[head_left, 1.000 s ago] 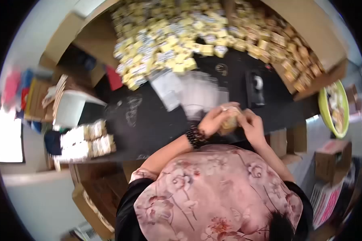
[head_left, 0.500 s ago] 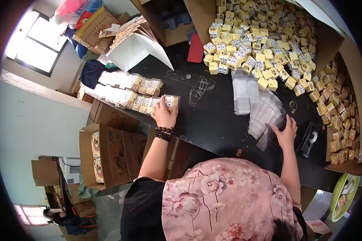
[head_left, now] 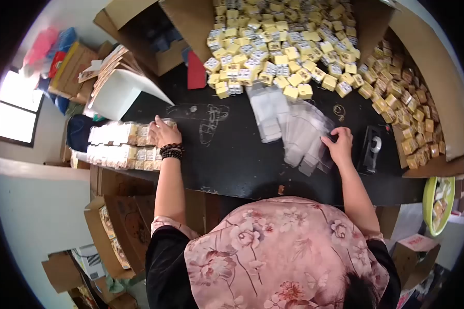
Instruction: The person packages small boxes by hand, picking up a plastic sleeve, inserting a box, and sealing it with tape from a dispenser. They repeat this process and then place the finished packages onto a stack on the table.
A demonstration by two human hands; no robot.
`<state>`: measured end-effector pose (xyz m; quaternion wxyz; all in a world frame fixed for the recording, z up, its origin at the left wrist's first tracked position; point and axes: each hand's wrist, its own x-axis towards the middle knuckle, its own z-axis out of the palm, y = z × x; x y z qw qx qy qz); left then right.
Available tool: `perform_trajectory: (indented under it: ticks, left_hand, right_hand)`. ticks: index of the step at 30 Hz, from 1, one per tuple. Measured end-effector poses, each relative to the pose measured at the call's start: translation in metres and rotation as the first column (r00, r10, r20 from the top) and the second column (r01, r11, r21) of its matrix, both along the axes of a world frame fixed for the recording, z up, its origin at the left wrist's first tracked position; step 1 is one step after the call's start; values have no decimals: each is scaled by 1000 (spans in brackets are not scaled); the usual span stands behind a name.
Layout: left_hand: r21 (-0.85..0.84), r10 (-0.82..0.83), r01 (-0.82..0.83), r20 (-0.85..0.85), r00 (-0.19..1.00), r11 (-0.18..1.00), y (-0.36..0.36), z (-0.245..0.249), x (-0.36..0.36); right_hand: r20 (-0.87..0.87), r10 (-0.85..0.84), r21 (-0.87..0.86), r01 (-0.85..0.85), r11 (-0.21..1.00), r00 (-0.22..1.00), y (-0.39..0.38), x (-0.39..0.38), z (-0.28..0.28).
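Observation:
My left hand lies at the left of the black table, fingers curled over a filled clear pack at the right end of two rows of filled packs. A bead bracelet is on that wrist. My right hand is at the right edge of a loose pile of flat clear plastic sleeves, fingertips pinching one. A heap of small yellow boxes fills the far side of the table.
A tape dispenser stands just right of my right hand. Brownish small boxes fill an open carton at the right. A red item, white cardboard and open cartons surround the table. A green bowl sits lower right.
A second ago both hands held one pack in front of me. My left hand then carried it to the rows at the left; my right hand went onto the sleeve pile.

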<state>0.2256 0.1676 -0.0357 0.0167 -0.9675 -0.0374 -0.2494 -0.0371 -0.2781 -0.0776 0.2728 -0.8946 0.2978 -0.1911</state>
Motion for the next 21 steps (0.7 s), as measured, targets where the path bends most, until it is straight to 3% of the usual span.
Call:
perform_trajectory:
  ticks: [3, 4, 6, 7, 9, 12, 13, 15, 16, 18, 19, 21]
  left_hand:
    - [-151, -452, 463, 103, 886, 873, -62, 14, -41]
    - [-248, -612, 610, 77, 787, 753, -92, 20, -64]
    - [-412, -845, 786, 67, 530, 460, -150, 28, -114]
    - [-487, -903, 793, 20, 429, 365, -176, 31, -138]
    - [-564, -969, 793, -54, 241, 229, -214, 19, -170]
    - [-461, -950, 836, -232, 210, 297, -248, 5, -195]
    - [-460, -954, 842, -229, 193, 281, -251, 0, -198]
    - [-428, -945, 844, -181, 270, 324, -255, 1, -204]
    - [-479, -945, 815, -172, 277, 326, -255, 6, -205]
    - [-393, -970, 887, -98, 222, 243, -255, 26, -208]
    - [-302, -985, 938, -30, 169, 170, -255, 38, -210]
    - [-318, -995, 943, -48, 91, 102, -255, 52, -211]
  right_hand:
    - [189, -35, 277, -19, 961, 981, 1, -3, -4]
    - [76, -16, 86, 10, 996, 997, 7, -7, 8]
    - [29, -67, -116, 70, 991, 997, 17, -12, 16]
    - [-97, -48, -72, 41, 997, 994, 16, -16, 19]
    - [-163, -26, -49, 18, 999, 986, 20, -21, 28]
    - [-145, -29, 48, 36, 998, 989, 16, -26, 18]
    - [-62, -63, -31, 61, 998, 996, 17, -29, 15]
    - [95, 6, 221, -28, 975, 995, 10, -30, 18]
    - [222, 10, 464, -115, 878, 975, 13, -36, 24]
    - [348, 64, 672, -296, 679, 935, 18, -46, 41]
    - [361, 82, 727, -335, 600, 929, 23, -53, 62]
    - [385, 78, 750, -361, 554, 920, 26, -57, 73]
